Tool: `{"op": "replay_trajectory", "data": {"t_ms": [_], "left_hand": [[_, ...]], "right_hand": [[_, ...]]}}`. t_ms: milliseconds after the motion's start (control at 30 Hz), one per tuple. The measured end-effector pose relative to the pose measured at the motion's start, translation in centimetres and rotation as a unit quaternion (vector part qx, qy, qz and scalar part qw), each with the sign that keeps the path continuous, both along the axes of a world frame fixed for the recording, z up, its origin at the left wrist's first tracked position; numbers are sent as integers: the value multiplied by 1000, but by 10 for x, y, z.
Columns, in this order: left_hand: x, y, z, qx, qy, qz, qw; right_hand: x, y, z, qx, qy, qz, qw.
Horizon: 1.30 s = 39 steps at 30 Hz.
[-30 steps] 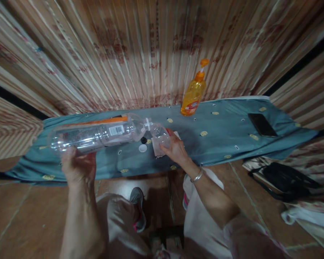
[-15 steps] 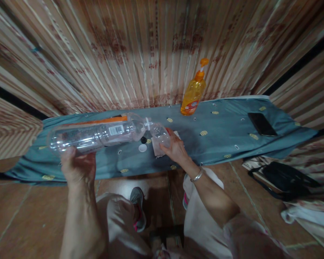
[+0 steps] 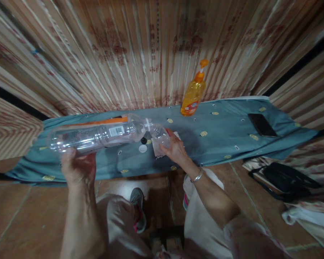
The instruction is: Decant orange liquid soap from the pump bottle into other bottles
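Note:
My left hand point(image 3: 77, 167) grips a large clear plastic bottle point(image 3: 97, 135) from below and holds it almost flat, neck pointing right. Its mouth meets the top of a small clear container point(image 3: 160, 133) that my right hand point(image 3: 175, 149) holds just above the blue-grey cloth point(image 3: 218, 136). A pale tissue or paper point(image 3: 158, 148) lies under the small container. Next to it on the cloth sit a white cap point(image 3: 143, 148) and a small dark cap point(image 3: 143, 140).
An orange pump bottle point(image 3: 193, 94) stands at the back by the striped curtain. A dark phone point(image 3: 261, 124) lies on the cloth at the right. A black bag point(image 3: 283, 180) rests on the floor at the right. My legs and shoes show below.

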<state>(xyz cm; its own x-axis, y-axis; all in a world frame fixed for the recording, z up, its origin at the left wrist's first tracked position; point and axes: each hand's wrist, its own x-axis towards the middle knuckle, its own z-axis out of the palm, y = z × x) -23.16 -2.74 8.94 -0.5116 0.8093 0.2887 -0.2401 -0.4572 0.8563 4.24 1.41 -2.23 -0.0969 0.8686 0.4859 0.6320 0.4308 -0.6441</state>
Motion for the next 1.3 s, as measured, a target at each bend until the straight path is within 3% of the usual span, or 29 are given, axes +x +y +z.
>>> {"op": "replay_trajectory", "data": {"t_ms": [1300], "left_hand": [[-1, 1, -2, 24, -8, -12, 1000]], "right_hand": [[1, 1, -2, 10, -10, 2, 1000]]}}
